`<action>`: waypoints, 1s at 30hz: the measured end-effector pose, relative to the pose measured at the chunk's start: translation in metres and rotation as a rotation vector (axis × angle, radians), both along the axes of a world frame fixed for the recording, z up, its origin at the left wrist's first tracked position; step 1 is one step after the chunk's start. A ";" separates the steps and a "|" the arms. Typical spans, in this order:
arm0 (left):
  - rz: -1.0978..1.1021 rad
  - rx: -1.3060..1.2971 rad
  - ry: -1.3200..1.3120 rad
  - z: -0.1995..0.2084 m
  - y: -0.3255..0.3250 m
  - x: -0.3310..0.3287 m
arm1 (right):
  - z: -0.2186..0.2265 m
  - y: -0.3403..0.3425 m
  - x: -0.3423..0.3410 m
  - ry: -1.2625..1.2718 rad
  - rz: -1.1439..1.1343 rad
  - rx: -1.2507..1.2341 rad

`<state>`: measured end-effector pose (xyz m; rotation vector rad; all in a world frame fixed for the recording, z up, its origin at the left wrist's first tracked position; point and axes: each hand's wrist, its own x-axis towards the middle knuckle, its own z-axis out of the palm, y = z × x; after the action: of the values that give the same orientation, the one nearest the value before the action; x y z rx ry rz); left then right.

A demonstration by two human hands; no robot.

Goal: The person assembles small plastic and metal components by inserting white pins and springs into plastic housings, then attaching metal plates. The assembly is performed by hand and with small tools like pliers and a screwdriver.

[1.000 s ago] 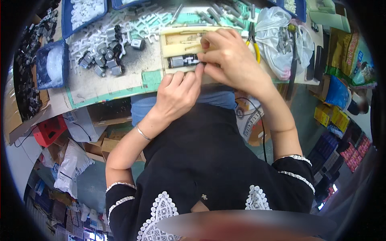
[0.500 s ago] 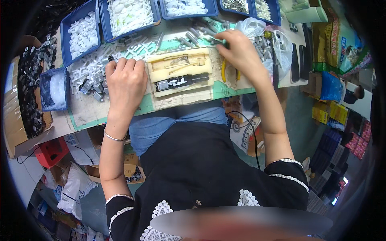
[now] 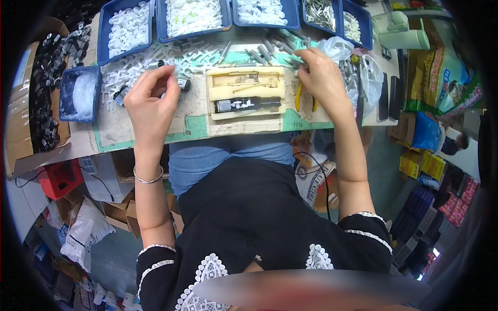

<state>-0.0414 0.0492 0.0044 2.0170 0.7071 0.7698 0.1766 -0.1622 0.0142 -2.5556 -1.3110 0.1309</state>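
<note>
My left hand (image 3: 150, 101) is raised over the left part of the bench, thumb and fingertips pinched together. A small pale blur shows at the fingertips; what it is I cannot make out. My right hand (image 3: 324, 80) is closed at the thumb and forefinger beside several grey cylinders (image 3: 265, 51), and a small greyish piece at its fingertips is too unclear to name. Between my hands lies a cream fixture block (image 3: 246, 116) with recesses. Its front recess holds a black elongated housing (image 3: 267, 103) with a silver motor (image 3: 223, 105) and white parts.
Blue bins (image 3: 233, 23) of white and metal parts line the back. Loose white pieces (image 3: 194, 48) lie in front of them. Yellow-handled pliers (image 3: 298, 97) lie by my right hand, with plastic bags (image 3: 371, 78) farther right. A small blue bin (image 3: 65, 101) sits at left.
My left hand has turned and opened out of its downward curl into a raised pinch. My right hand stays near the grey cylinders. The bench view has shifted rightward.
</note>
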 end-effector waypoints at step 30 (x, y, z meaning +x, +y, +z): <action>-0.167 -0.621 -0.192 -0.012 -0.031 -0.019 | -0.023 -0.011 0.016 -0.044 0.186 0.083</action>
<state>-0.0607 0.0183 -0.0072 1.3969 0.5675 0.5479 0.1924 -0.1735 -0.0083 -2.3778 -1.5369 0.0547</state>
